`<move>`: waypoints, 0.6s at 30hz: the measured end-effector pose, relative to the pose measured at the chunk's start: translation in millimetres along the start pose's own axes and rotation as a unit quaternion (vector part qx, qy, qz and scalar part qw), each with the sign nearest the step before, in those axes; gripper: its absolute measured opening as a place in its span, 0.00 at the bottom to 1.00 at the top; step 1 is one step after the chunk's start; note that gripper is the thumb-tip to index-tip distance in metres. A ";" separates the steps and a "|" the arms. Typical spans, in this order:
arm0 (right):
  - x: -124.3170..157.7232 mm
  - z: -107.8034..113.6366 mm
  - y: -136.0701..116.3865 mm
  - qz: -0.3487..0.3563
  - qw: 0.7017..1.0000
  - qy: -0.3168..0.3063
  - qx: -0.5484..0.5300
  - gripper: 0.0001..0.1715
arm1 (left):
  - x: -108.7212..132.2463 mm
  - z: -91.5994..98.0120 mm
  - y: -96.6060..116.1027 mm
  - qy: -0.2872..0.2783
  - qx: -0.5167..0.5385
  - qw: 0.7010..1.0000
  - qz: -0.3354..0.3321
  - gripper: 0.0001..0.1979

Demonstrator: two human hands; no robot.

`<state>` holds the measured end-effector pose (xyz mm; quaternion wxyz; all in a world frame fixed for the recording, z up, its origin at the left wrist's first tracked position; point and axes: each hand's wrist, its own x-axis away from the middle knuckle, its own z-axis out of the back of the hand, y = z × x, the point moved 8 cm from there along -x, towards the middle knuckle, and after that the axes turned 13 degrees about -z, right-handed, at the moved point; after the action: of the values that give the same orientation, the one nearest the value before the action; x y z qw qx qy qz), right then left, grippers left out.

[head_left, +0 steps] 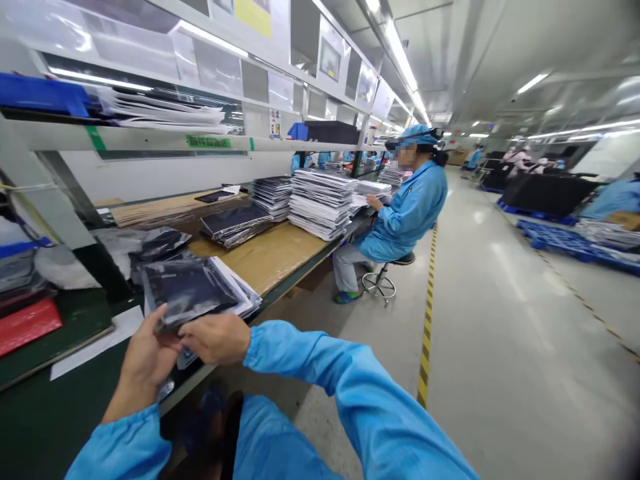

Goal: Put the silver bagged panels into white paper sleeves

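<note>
A flat dark item in a clear plastic bag [193, 287] lies tilted over a stack of white sheets [240, 287] near the bench's front edge. My left hand [150, 353] grips the bag's near left corner, thumb on top and fingers below. Beside it, my right hand [215, 337] has its fingers pinched at the bag's near edge. Part of the bag's near end is hidden behind my fingers. Crumpled dark and clear plastic [163, 247] lies just behind the bag.
Farther along the bench are a pile of bagged dark items [237, 223] and a tall white stack [323, 203]. A co-worker in blue [413, 193] sits on a stool to the right. At left lies a red packet [30, 327]. A shelf rail [160, 140] runs above.
</note>
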<state>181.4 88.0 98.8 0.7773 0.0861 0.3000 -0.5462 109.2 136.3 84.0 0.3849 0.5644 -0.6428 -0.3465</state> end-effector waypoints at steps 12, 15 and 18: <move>32.2 -18.0 5.2 0.025 0.999 -0.016 0.041 0.21 | -21.4 -6.6 20.8 -0.014 -0.079 0.994 -0.075 0.17; 28.0 -15.7 -0.3 0.012 0.999 -0.022 0.044 0.22 | -20.3 -8.2 29.6 -0.010 -0.074 0.994 -0.084 0.17; 21.6 -14.0 -3.0 -0.018 0.998 -0.022 0.059 0.23 | -19.1 -11.2 34.8 -0.016 -0.086 0.989 -0.119 0.15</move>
<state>178.2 76.0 76.0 0.7671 0.1140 0.2518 -0.5789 104.5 159.4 117.8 0.3777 0.5963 -0.5448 -0.4528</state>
